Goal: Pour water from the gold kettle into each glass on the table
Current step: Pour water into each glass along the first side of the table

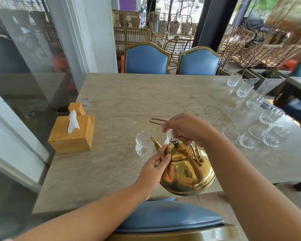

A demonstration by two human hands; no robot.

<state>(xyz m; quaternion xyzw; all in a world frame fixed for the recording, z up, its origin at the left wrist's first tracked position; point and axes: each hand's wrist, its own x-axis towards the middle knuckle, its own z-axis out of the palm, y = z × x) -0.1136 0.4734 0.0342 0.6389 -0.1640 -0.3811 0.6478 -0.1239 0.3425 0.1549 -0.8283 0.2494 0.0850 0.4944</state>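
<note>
Tissue box (pixel 71 134): wooden, far left on the stone table (pixel 146 94), white tissue standing up; smaller wooden box (pixel 76 108) just behind it; no part in the pour.
Near glass (pixel 143 146): cut-crystal, upright, just left of the spout; looks empty, though hard to be sure through the clear wall.
Left hand (pixel 155 168): fingertips pressed on the lid rim and shoulder of the kettle, steadying; a light touch, not a closed grip.
Gold kettle (pixel 185 171): held up over the near table edge, tipped slightly forward, spout (pixel 155 142) aimed at the near glass and close to its rim; no stream visible.
Second glass (pixel 169 138): mostly hidden behind the kettle lid and right hand; contents impossible to judge.
Right hand (pixel 185 129): clenched round the bail handle above the lid knob, carrying the weight.
Other glasses (pixel 252 137): cluster of three to the right, a row of four more toward the far right edge; apparently unfilled.
Step in hand: likely lining up the first pour.
Next move: spout over the near rim, slow forward tilt, lid held down.
</note>
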